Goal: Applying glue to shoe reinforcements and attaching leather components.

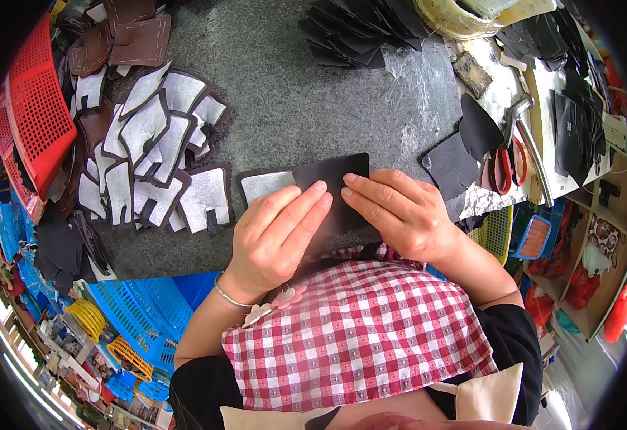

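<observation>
At the near edge of the dark work surface, a black leather-like piece [331, 170] lies over a white-backed piece with a dark border [267, 184]. My left hand [274, 233] has its fingers pressed together on the black piece's left part, covering some of the white-backed one. With fingers together too, my right hand [403, 211] grips the black piece's right side. Both thumbs are mostly hidden. To the left spreads a pile of similar notched white-backed pieces [206, 199], several of them overlapping.
Brown stitched pieces [140, 41] and a red perforated basket [41, 107] are at far left. A fanned black stack [360, 32] sits at the back. On the right are red-handled scissors [501, 172], a metal hammer-like tool [532, 136] and loose black pieces [451, 163].
</observation>
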Available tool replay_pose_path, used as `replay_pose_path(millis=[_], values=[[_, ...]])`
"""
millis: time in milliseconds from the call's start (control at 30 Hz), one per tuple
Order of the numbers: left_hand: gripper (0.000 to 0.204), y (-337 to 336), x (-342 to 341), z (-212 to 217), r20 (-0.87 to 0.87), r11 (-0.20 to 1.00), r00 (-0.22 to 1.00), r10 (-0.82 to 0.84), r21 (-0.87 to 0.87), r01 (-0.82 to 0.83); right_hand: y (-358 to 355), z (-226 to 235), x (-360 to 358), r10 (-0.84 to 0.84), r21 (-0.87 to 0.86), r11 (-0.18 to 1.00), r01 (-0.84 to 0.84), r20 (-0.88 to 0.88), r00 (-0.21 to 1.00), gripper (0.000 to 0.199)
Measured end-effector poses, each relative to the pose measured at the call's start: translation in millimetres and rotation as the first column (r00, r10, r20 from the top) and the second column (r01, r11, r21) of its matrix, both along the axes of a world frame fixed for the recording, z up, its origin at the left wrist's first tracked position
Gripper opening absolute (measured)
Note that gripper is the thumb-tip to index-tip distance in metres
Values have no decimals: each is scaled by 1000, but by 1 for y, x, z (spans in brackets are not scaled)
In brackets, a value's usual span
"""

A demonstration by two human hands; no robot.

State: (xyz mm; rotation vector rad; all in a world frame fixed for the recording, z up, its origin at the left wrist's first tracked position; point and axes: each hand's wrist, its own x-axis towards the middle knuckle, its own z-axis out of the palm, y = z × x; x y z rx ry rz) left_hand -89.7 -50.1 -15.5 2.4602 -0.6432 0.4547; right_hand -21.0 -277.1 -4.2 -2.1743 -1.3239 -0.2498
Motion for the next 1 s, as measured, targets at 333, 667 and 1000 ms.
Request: replay_pose_path(millis=[333, 667, 1000], values=[[37, 8, 3, 28, -342, 976, 939, -10, 202, 84, 1, 18, 12, 1, -127, 991, -32, -237, 972, 35], [46, -4, -12, 17, -122, 944, 985, 123, 320, -78, -2, 2, -6, 43, -115, 992, -41, 14, 999, 32], [46, 44, -9, 40, -349, 984, 927, 139, 150, -92, 3, 39, 110, -419, 333, 886, 322, 280, 864, 18]])
